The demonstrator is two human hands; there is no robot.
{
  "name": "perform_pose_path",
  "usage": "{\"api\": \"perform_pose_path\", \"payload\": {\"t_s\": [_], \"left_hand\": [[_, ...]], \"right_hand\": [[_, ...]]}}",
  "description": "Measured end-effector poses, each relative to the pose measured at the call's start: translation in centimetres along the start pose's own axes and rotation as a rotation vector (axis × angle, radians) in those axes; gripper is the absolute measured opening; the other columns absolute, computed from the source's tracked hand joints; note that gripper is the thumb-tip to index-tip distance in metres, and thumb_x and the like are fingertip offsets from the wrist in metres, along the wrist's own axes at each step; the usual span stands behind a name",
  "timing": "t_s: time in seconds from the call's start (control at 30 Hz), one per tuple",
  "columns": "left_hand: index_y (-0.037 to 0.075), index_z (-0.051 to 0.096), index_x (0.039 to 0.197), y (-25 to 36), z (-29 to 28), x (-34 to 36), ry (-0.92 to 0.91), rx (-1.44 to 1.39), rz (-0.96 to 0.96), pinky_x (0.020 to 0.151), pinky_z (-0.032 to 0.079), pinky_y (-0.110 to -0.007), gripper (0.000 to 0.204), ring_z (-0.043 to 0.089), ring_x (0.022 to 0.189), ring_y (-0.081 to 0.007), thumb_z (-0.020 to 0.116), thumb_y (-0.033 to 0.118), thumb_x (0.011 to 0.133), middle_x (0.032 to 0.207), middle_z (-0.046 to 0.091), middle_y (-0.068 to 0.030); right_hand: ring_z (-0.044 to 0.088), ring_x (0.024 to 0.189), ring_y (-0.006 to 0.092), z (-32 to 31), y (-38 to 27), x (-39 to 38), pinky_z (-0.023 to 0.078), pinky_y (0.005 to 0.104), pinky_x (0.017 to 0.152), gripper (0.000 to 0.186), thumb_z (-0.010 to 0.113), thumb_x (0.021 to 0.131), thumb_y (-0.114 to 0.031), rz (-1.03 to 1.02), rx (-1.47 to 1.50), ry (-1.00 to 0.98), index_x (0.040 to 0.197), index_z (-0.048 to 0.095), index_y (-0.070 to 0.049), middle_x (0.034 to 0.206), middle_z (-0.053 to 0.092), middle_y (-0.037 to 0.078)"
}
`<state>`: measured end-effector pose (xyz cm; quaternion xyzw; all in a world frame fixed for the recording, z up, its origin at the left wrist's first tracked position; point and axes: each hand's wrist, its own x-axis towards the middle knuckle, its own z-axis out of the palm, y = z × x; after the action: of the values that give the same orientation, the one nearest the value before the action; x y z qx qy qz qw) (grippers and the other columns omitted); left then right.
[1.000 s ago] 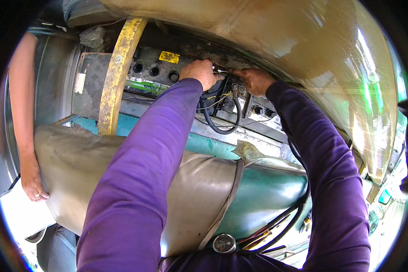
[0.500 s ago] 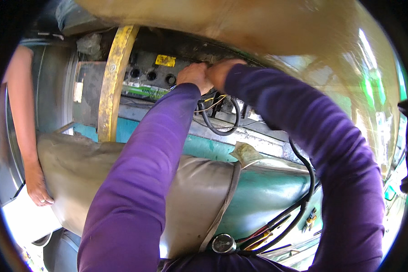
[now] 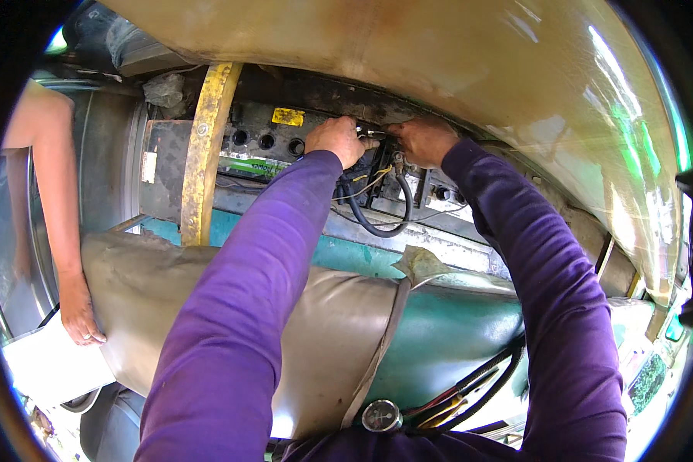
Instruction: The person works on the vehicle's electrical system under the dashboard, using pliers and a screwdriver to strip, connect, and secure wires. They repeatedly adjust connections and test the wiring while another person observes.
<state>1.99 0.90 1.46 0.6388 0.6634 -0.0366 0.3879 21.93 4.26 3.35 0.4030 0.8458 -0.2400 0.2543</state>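
Both my hands are at the gap between two black batteries in a recess. My left hand [image 3: 337, 142] is closed with its fingertips pinched by a small pale metal piece or wire, beside the battery with round filler holes [image 3: 256, 123]. To its right, my right hand [image 3: 425, 142] has curled fingers at the end of a thick cable; what they grip is hidden. Just below the hands, a metal cable terminal [image 3: 398, 159] tops the looped black cable [image 3: 379, 233]. A thin yellow wire [image 3: 375, 183] crosses in front. The second battery [image 3: 442, 195] sits under my right wrist.
A yellow worn metal bar [image 3: 205, 150] stands upright at left. A brown padded cover [image 3: 343, 308] lies over the near side. Another person's hand [image 3: 80, 317] rests at far left. A round gauge [image 3: 381, 416] and corrugated cables are near me. A tan panel [image 3: 408, 46] overhangs above.
My hands have moved apart; my right hand has shifted right, uncovering the cable terminal and more of the second battery. The whole view has also shifted slightly.
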Motion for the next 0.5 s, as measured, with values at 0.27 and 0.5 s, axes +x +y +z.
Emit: {"api": "perform_pose_path", "payload": {"t_s": [0.27,0.5], "left_hand": [[0.003,0.069,0.12,-0.2,0.1,0.3,0.018,-0.007,0.017,0.101,0.05,-0.045,0.062,0.064,0.116,-0.0384,0.076,0.054,0.084,0.12,0.069,-0.0235],[0.004,0.07,0.118,-0.2,0.0,0.1,-0.012,0.034,0.025,0.1,0.051,-0.045,0.06,0.065,0.116,-0.0375,0.072,0.054,0.086,0.118,0.07,-0.022]], "right_hand": [[0.068,0.095,0.0396,2.6,2.8,0.9,0.055,0.0514,0.084,0.058,0.056,0.087,-0.011,-0.09,0.137,0.006,0.144,0.052,-0.016,0.104,0.07,0.021],[0.067,0.094,0.0428,1.7,1.2,-0.4,0.054,0.0524,0.084,0.047,0.049,0.095,-0.012,-0.072,0.158,0.013,0.143,0.053,-0.015,0.103,0.069,0.026]]}}
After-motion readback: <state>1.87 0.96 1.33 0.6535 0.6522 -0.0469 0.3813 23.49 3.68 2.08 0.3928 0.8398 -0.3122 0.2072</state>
